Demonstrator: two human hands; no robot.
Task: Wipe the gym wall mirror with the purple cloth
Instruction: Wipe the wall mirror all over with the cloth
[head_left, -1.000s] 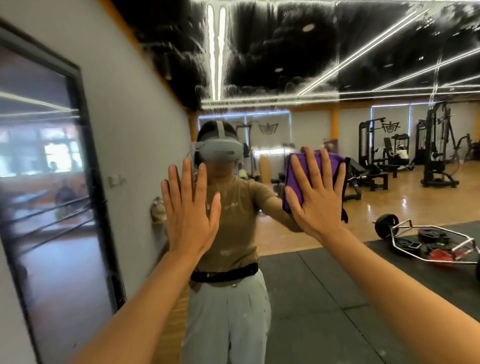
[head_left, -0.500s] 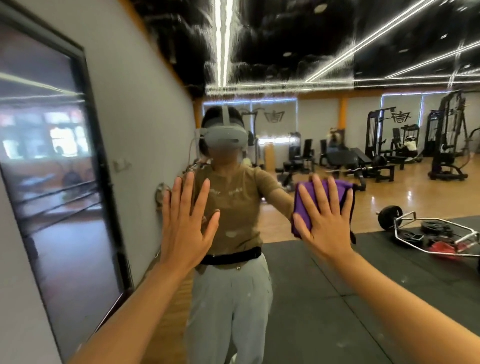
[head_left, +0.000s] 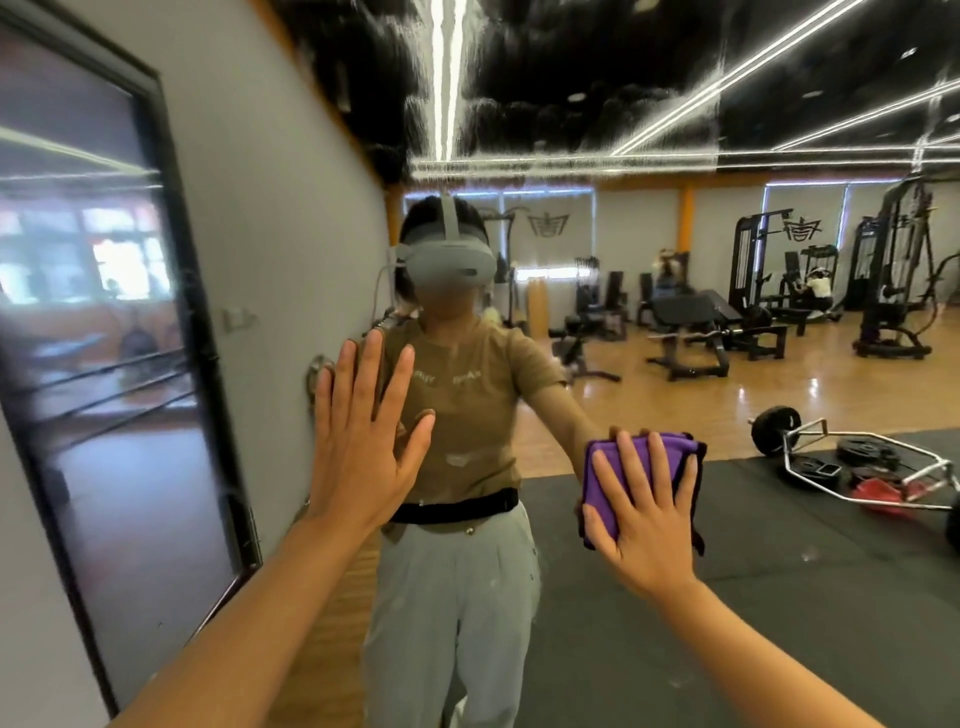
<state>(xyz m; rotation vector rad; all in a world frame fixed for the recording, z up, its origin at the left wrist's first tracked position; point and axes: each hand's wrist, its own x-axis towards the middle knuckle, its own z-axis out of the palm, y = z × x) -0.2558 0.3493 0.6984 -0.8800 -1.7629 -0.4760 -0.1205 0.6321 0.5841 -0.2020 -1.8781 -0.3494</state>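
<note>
Head-worn camera faces the wall mirror (head_left: 727, 364) close up, level, straight on.

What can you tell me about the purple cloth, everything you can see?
The purple cloth looks like soft fabric folded into a thick square pad, with layered edges and a darker edge showing at its right side. It lies flat against the mirror, low and to the right of the person's reflection. The right hand presses on it with straight, spread fingers, covering much of its middle. The left hand does not touch it.
</note>
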